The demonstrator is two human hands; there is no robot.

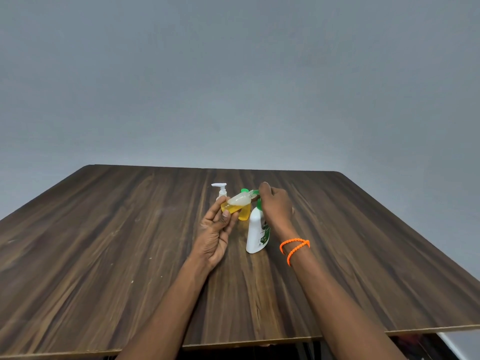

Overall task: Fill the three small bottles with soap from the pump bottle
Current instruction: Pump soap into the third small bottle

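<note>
I see my right hand [276, 206] curled over the pump bottle's [257, 229] green head, pressing it. My left hand [217, 224] pinches a tilted small bottle [237, 202] at the spout. Behind stand two more bottles [245, 213] on the table [104, 242].

Bare table [104, 255] lies open all round; only the bottles [244, 211] cluster mid-table, blocking passage there.

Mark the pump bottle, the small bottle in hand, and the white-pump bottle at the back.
pump bottle [255, 229], head view, white body.
tilted small bottle [237, 202], head view, its middle.
white-pump small bottle [221, 189], head view, pump neck.
</note>
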